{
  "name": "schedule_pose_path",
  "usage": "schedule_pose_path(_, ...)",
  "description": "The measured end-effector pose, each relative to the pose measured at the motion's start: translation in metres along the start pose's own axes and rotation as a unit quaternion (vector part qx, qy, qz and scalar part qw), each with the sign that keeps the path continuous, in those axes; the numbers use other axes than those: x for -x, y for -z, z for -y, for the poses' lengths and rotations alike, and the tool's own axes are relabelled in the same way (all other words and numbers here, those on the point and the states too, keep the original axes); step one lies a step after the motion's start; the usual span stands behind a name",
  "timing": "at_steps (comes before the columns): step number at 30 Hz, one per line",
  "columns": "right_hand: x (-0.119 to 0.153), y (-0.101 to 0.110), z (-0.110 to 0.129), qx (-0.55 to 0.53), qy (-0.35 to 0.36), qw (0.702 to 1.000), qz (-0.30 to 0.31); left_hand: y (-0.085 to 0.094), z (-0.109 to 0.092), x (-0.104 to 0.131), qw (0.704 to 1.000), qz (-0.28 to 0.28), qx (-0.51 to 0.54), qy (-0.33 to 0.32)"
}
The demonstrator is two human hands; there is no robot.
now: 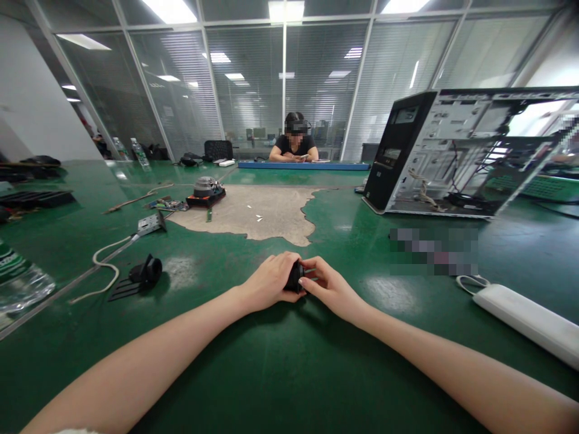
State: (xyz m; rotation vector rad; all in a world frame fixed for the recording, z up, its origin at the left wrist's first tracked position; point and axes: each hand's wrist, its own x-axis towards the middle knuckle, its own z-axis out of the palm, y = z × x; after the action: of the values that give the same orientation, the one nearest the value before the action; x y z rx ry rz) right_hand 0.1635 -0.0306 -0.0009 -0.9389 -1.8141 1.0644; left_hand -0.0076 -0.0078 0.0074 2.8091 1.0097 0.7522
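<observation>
Between my two hands, just above the green tabletop (271,374), is a small black part (295,276), mostly covered by fingers. My left hand (270,280) wraps round its left side, thumb underneath. The fingertips and thumb of my right hand (333,284) grip its right side. What kind of part it is I cannot make out. To the left lies a black plastic piece (149,272) with a round end and long prongs. Beyond it a small metal plate (151,223) lies by a pale cable (102,256).
An opened computer case (429,157) stands at the right, its inside showing. Nearer lies a white power strip (525,316). A clear plastic bottle (25,280) is at the left edge. Farther back sits a round device (207,190) beside a circuit board (167,204). A person (294,141) leans on the far edge.
</observation>
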Motion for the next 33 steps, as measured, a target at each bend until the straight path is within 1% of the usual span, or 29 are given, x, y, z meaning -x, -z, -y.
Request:
schedule_pose_path(2, 0.0006, 0.0001, 0.0017, 0.005, 0.023, 1.0, -0.001, 0.0002, -0.0002, 0.0, 1.0, 0.001, 0.002, -0.001)
schedule_pose_path(5, 0.0007, -0.0001, 0.0035, 0.014, 0.048, 0.998, -0.024, 0.0007, -0.001, -0.0002, 1.0, -0.001, 0.008, 0.001)
schedule_pose_path(9, -0.0005, -0.0004, 0.0016, 0.008, 0.026, 0.999, -0.024, 0.0007, -0.0015, -0.0005, 1.0, -0.001, 0.013, 0.005)
schedule_pose_path(13, -0.0003, 0.0002, -0.0011, 0.0, -0.003, 1.0, -0.001, 0.0, -0.0005, -0.0002, 1.0, -0.002, 0.014, 0.006)
schedule_pose_path(15, 0.0003, 0.0007, -0.0003, 0.004, 0.008, 1.0, 0.008, -0.0001, -0.0002, 0.0001, 1.0, -0.001, 0.015, 0.008)
schedule_pose_path(19, 0.0005, 0.0013, 0.004, 0.025, 0.051, 0.998, -0.031, 0.0003, -0.0006, 0.0002, 1.0, -0.004, 0.015, 0.006)
schedule_pose_path(21, -0.0001, 0.0011, 0.0047, 0.022, 0.049, 0.998, -0.04, 0.0003, -0.001, -0.0001, 1.0, -0.005, 0.015, 0.005)
schedule_pose_path(23, -0.0007, 0.0006, 0.0035, 0.012, 0.034, 0.999, -0.036, 0.0003, -0.0012, -0.0005, 1.0, -0.004, 0.014, 0.005)
schedule_pose_path(28, -0.0002, 0.0001, -0.002, -0.006, -0.006, 1.0, -0.004, 0.0002, -0.0008, -0.0005, 1.0, -0.003, 0.013, 0.01)
schedule_pose_path(30, 0.0006, 0.0006, -0.0017, -0.01, 0.001, 1.0, 0.006, 0.0005, -0.0008, -0.0003, 1.0, -0.001, 0.015, 0.011)
schedule_pose_path(33, 0.0009, 0.0012, 0.0008, -0.001, 0.032, 0.999, -0.019, 0.0009, -0.0011, -0.0002, 1.0, -0.002, 0.016, 0.01)
